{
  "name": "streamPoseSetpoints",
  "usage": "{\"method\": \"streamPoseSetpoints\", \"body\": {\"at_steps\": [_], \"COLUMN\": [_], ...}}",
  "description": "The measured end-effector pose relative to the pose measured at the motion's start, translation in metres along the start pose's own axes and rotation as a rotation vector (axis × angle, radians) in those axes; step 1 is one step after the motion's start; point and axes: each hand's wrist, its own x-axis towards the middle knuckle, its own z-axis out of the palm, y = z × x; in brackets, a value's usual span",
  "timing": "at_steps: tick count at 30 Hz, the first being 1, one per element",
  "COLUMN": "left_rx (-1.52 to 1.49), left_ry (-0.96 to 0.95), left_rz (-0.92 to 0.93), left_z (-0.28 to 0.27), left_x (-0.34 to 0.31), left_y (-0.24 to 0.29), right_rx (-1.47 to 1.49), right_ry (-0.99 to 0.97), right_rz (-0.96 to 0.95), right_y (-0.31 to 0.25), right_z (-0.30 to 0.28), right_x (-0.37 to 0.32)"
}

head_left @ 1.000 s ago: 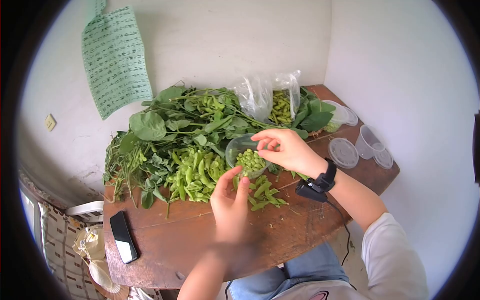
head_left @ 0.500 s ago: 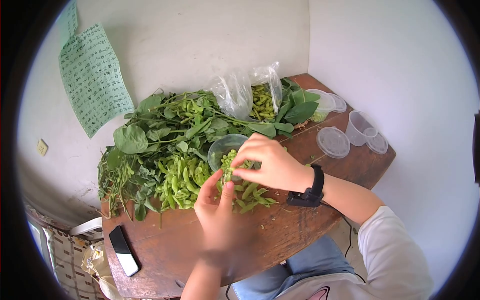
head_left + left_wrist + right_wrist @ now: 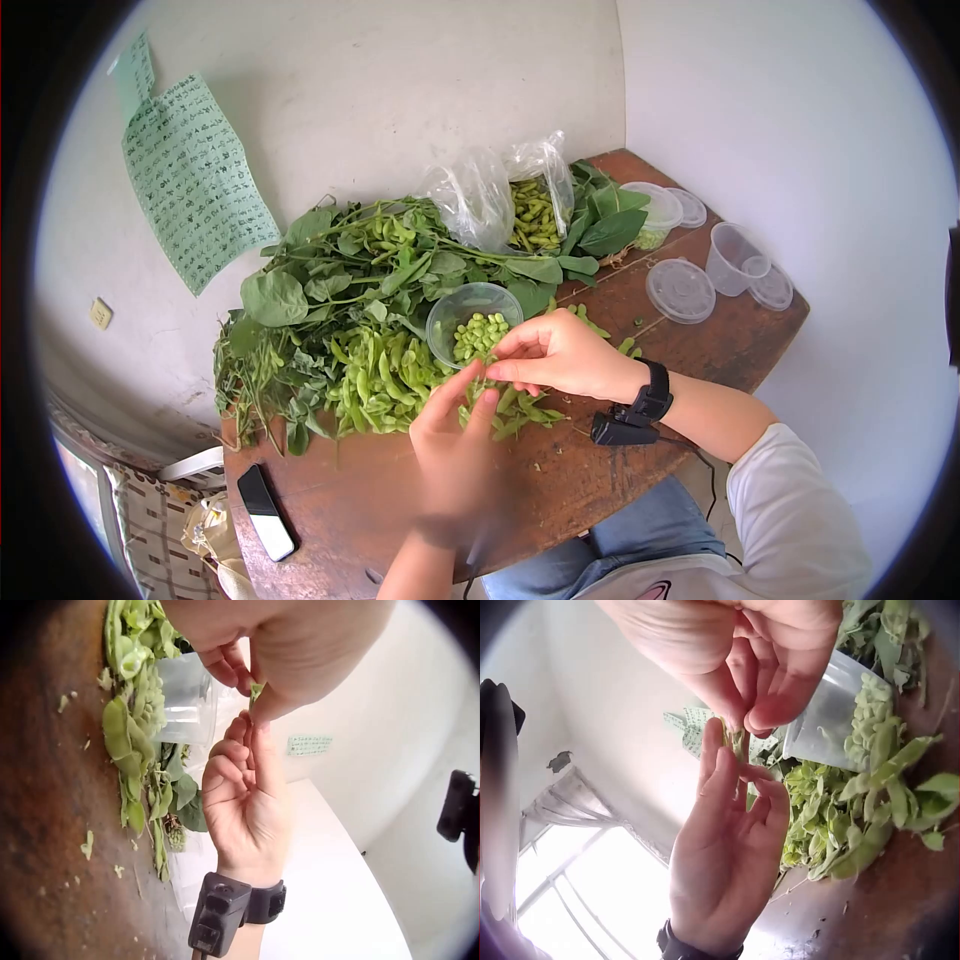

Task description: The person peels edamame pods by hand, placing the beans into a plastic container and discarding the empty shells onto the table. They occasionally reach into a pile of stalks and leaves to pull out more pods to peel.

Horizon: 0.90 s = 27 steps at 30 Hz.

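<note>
Both hands meet at the near edge of a clear bowl (image 3: 437, 340) that holds shelled green beans (image 3: 479, 336). The left hand (image 3: 452, 445) pinches a green pod between thumb and fingers; the pod (image 3: 736, 740) is partly hidden by them in the right wrist view. From above, the right hand (image 3: 742, 664) grips the pod's other end with thumb and fingertips. In the left wrist view a bit of the pod (image 3: 256, 693) shows between the two hands. Unshelled pods (image 3: 385, 375) lie heaped left of the bowl, with more pods (image 3: 525, 412) under the right hand.
Leafy stalks (image 3: 340, 265) cover the table's back left. Behind the bowl stands a plastic bag of pods (image 3: 537, 215). Lids (image 3: 681, 291) and a clear cup (image 3: 735, 262) sit at the right. A phone (image 3: 265, 512) lies at the front left of the wooden table (image 3: 350, 500).
The right hand, over the bowl one second ago, came down to the left hand and its fingertips met the pod. Since then both hands have stayed together near the bowl's edge. The head view has shifted.
</note>
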Motion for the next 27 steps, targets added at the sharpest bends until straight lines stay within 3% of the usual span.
{"method": "streamPoseSetpoints", "body": {"at_steps": [5, 7, 9, 11, 19, 22, 25, 27], "left_rx": [-0.096, -0.15, -0.201, -0.126, -0.182, -0.189, -0.198, -0.11], "left_ry": [-0.014, 0.011, 0.035, 0.063, 0.039, 0.018, 0.013, 0.003], "left_rz": [-0.15, -0.152, -0.143, -0.19, -0.137, -0.049, -0.001, 0.002], "left_z": [0.004, 0.006, 0.006, 0.005, 0.0, 0.001, 0.002, 0.002], "left_x": [-0.003, -0.003, -0.002, -0.001, -0.001, 0.0, 0.001, 0.001], "left_y": [0.013, 0.009, 0.007, 0.009, -0.001, -0.003, 0.003, 0.006], "right_rx": [0.154, -0.318, -0.428, -0.696, -0.611, -0.414, -0.382, -0.303], "right_ry": [0.112, 0.173, 0.188, 0.24, 0.102, 0.003, 0.05, 0.155], "right_rz": [-0.066, -0.473, -0.48, -0.867, -0.775, -0.568, -0.569, -0.41], "right_y": [0.008, 0.009, 0.006, 0.008, 0.015, 0.014, 0.016, 0.009], "right_z": [0.004, 0.003, 0.002, 0.001, -0.005, -0.008, -0.005, -0.006], "right_x": [-0.006, -0.006, -0.007, -0.004, -0.002, -0.003, -0.002, -0.004]}}
